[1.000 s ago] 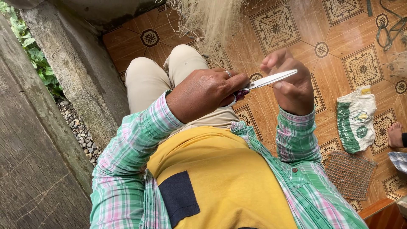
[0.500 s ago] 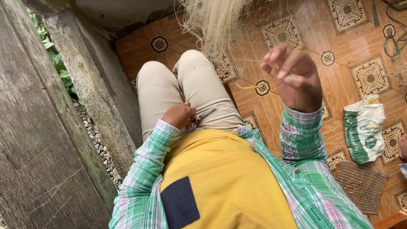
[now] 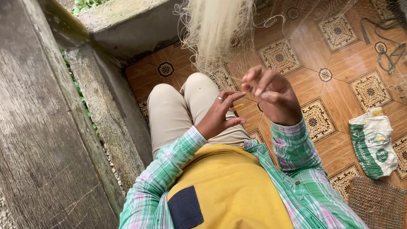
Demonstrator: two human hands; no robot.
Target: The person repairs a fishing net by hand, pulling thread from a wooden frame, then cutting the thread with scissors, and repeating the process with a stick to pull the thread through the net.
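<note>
Pale netting (image 3: 216, 29) hangs just beyond the fingertips, its strands untrimmed. Left hand (image 3: 220, 114): fingers spread, holding nothing, a small orange piece (image 3: 236, 107) just past them. Right hand (image 3: 273, 95): fingers pinched, apparently on a fine strand; work appears mid-course.

Net (image 3: 220, 29): pale, fine mesh, bunched, hanging at top centre of frame. Thin strand runs down to centre. Needle (image 3: 236, 107): small, orange-yellow, roughly horizontal, at frame centre between fingers.
</note>
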